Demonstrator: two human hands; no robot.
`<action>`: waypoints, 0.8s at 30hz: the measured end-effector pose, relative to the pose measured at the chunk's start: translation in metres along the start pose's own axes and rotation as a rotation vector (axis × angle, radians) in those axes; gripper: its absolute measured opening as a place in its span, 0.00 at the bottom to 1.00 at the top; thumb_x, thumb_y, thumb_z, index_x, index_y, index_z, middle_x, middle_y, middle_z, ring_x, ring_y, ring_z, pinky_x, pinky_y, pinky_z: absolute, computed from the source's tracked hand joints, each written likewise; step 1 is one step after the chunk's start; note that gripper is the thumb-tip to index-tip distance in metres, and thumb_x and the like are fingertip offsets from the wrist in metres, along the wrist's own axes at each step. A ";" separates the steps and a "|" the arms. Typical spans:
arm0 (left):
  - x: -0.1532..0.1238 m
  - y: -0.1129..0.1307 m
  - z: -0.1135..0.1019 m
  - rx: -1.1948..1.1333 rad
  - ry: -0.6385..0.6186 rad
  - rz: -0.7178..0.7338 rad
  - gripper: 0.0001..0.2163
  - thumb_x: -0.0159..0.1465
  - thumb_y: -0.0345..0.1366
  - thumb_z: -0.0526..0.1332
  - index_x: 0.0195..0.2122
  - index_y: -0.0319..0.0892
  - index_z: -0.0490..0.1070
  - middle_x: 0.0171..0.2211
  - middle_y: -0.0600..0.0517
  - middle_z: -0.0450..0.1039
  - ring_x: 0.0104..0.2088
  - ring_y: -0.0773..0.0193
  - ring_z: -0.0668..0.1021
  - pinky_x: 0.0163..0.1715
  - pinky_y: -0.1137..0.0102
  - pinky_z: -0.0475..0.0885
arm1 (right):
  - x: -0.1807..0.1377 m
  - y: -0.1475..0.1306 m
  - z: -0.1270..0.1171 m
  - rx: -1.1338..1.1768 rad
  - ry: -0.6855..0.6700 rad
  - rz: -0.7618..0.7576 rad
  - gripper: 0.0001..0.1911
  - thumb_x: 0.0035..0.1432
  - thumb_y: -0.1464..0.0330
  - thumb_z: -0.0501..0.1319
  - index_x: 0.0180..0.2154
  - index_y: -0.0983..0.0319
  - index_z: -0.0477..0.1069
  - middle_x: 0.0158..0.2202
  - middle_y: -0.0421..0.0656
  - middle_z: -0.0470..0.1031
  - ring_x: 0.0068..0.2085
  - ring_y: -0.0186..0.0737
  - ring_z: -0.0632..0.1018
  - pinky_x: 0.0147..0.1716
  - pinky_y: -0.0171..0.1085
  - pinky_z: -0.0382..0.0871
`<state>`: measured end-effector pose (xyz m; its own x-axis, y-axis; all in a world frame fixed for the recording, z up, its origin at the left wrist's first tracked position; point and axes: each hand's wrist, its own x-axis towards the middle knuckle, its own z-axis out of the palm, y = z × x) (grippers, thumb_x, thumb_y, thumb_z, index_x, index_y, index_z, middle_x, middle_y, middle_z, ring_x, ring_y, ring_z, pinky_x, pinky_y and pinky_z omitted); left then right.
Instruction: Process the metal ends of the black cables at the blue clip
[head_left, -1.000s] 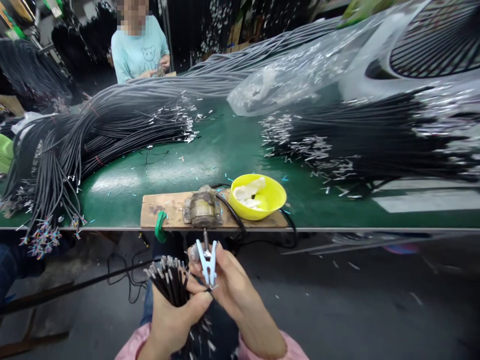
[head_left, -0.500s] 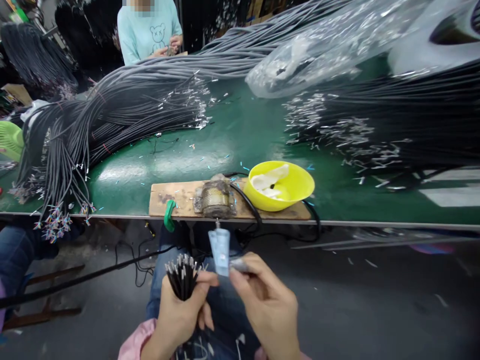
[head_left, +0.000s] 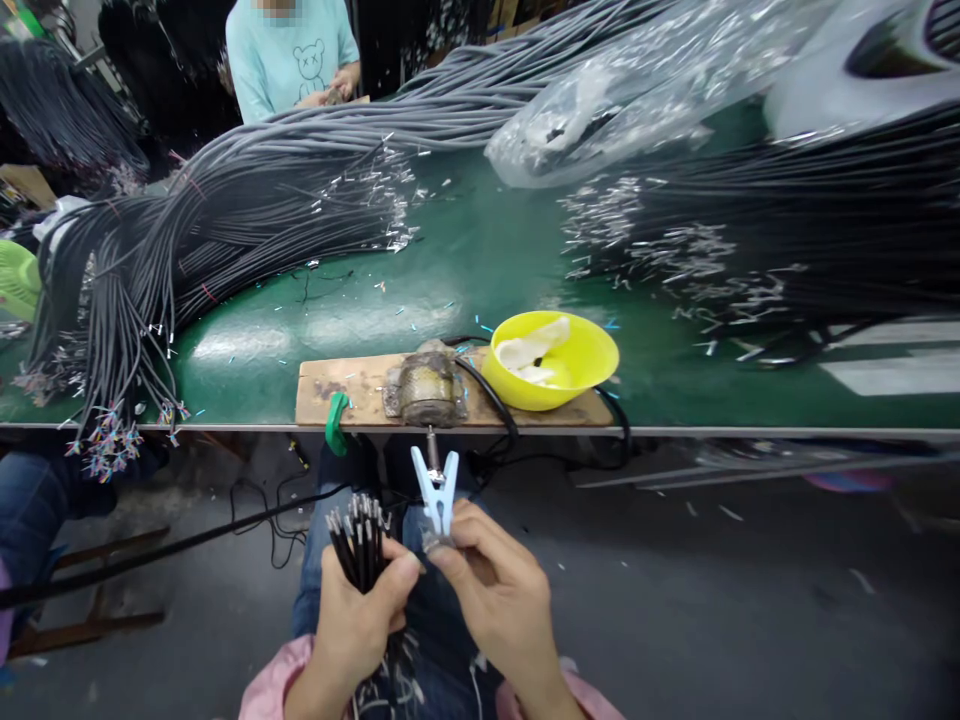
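Observation:
My left hand is closed round a bundle of thin black wires with bare metal tips pointing up. My right hand pinches the lower end of a pale blue clip, which stands upright just right of the bundle. The clip's jaws point up toward a small metal pin sticking out of a motor-like metal device on a wooden board at the table's front edge. Both hands are over my lap, below the table edge.
A yellow bowl with white pieces sits on the board's right end. A green clamp holds the board to the green table. Large heaps of black cables cover left and right. Another person works beyond the table.
My right hand has turned the blue clip from side-on to upright with both prongs showing, and drawn it close beside the wire bundle. The view has shifted slightly.

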<state>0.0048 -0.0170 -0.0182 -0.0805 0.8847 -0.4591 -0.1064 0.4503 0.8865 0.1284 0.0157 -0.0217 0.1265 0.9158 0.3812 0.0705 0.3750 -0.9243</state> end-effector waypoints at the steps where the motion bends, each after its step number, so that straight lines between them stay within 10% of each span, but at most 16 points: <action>1: 0.000 -0.001 0.000 0.005 0.007 0.007 0.20 0.51 0.52 0.65 0.24 0.37 0.70 0.14 0.59 0.55 0.13 0.76 0.57 0.12 0.77 0.55 | 0.000 0.001 -0.001 0.023 -0.011 0.031 0.11 0.55 0.75 0.57 0.22 0.60 0.66 0.21 0.37 0.66 0.23 0.34 0.69 0.22 0.31 0.63; 11: -0.005 0.014 0.003 0.083 -0.006 0.115 0.13 0.50 0.42 0.68 0.18 0.37 0.73 0.17 0.52 0.66 0.21 0.67 0.67 0.22 0.71 0.66 | 0.002 0.001 0.000 0.026 -0.059 0.250 0.22 0.56 0.65 0.59 0.13 0.60 0.58 0.15 0.36 0.57 0.19 0.32 0.61 0.18 0.32 0.55; 15: -0.004 0.008 0.005 0.077 0.040 0.092 0.15 0.52 0.46 0.66 0.20 0.38 0.73 0.14 0.55 0.62 0.17 0.70 0.65 0.18 0.73 0.62 | 0.005 0.008 -0.008 0.164 -0.081 0.302 0.18 0.53 0.56 0.61 0.20 0.61 0.72 0.20 0.40 0.67 0.23 0.37 0.67 0.22 0.34 0.61; 19: -0.004 0.001 0.004 0.035 0.060 0.044 0.18 0.52 0.50 0.66 0.22 0.37 0.72 0.12 0.57 0.59 0.14 0.73 0.62 0.14 0.74 0.59 | 0.000 0.009 -0.012 0.265 -0.226 0.359 0.11 0.47 0.60 0.68 0.23 0.60 0.76 0.22 0.42 0.72 0.26 0.40 0.71 0.26 0.36 0.65; 24: -0.004 -0.002 0.004 -0.040 0.055 -0.013 0.18 0.48 0.50 0.68 0.24 0.38 0.71 0.14 0.58 0.60 0.14 0.75 0.63 0.14 0.76 0.59 | -0.008 0.008 -0.004 0.298 -0.077 0.389 0.11 0.48 0.63 0.67 0.20 0.61 0.73 0.22 0.41 0.70 0.25 0.38 0.70 0.25 0.34 0.63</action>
<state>0.0094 -0.0210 -0.0177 -0.1334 0.8705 -0.4737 -0.1475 0.4552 0.8781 0.1315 0.0109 -0.0320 0.0129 0.9998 0.0149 -0.2552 0.0177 -0.9667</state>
